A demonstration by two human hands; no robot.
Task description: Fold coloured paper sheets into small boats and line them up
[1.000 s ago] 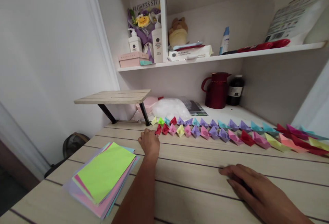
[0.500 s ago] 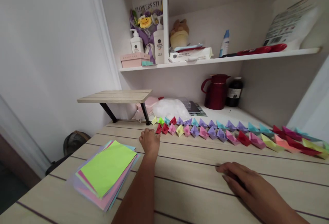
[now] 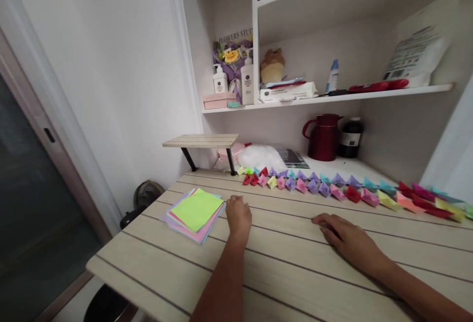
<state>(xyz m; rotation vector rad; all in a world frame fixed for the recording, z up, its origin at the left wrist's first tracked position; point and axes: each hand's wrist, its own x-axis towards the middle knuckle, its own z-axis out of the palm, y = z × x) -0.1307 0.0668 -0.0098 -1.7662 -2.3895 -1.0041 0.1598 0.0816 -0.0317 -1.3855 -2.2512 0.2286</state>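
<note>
Laid flat before us, with 12 o'clock straight ahead, the wooden table (image 3: 295, 268) carries two long rows of paper boats (image 3: 324, 190) running from 12 round to 2 o'clock. The lime-topped stack of coloured paper (image 3: 196, 211) lies at 11. Our left hand (image 3: 239, 216) is the nearer one: the stack sits just beside it, at 9 o'clock from its fingers, long axis slanting from 1 to 7. Those fingers curl down and away from us, so we cannot tell whether they are parted or pressed together. Our right hand (image 3: 345, 237) rests between 1 and 2 o'clock, well apart from the paper, fingers loosely bent, thumb slightly away from them. Compared with half a second ago, our left hand has drawn back from the red boats (image 3: 253, 179) toward the stack; our right lies much as it did.
</note>
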